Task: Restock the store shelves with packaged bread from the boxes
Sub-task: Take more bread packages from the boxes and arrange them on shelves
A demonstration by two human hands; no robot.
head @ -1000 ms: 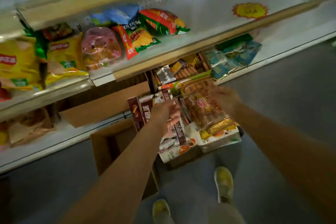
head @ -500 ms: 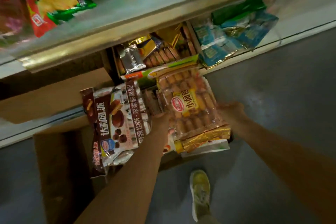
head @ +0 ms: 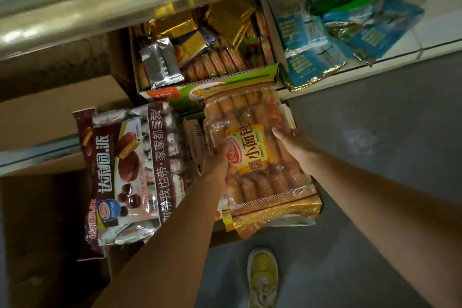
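Note:
A clear bag of mini French bread (head: 252, 117) with a gold bottom band lies over the box on the floor. My left hand (head: 217, 160) grips its left edge, thumb on the yellow label. My right hand (head: 297, 147) grips its right edge, fingers curled onto the front. A brown bag of chocolate pies (head: 125, 172) lies to the left of the bread. More packets sit under the bread, mostly hidden.
An open carton of small wrapped snacks (head: 200, 55) stands on the bottom shelf behind. Blue and green packets (head: 325, 42) lie on the shelf at right. A shelf edge (head: 100, 15) overhangs at top. An empty cardboard box (head: 37, 232) is at left. My shoe (head: 262, 277) stands on the grey floor.
The camera has dipped closer to the box. Both hands have closed in on the bread bag's sides and it has lifted slightly toward me.

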